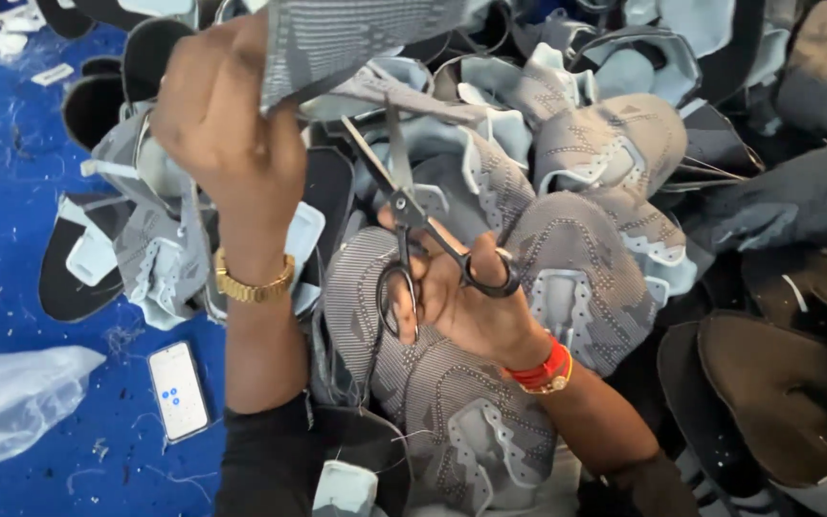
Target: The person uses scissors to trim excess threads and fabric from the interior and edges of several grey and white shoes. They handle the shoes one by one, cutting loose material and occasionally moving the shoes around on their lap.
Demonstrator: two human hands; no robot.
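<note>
I am looking down at my two hands over a heap of grey knitted shoe uppers (586, 258). My left hand (217, 124) is gripping one grey upper piece (337, 38) by its edge and lifting it near the top of the view. My right hand (461, 297) is grasping black scissors (413, 220), fingers through the loops, blades parted and pointing up just below that piece. A phone (178, 390) is lying on the blue floor (2, 230).

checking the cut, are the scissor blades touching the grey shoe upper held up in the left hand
Apart. Head view shows scissors blade tips below the held grey upper, a gap between them.
</note>
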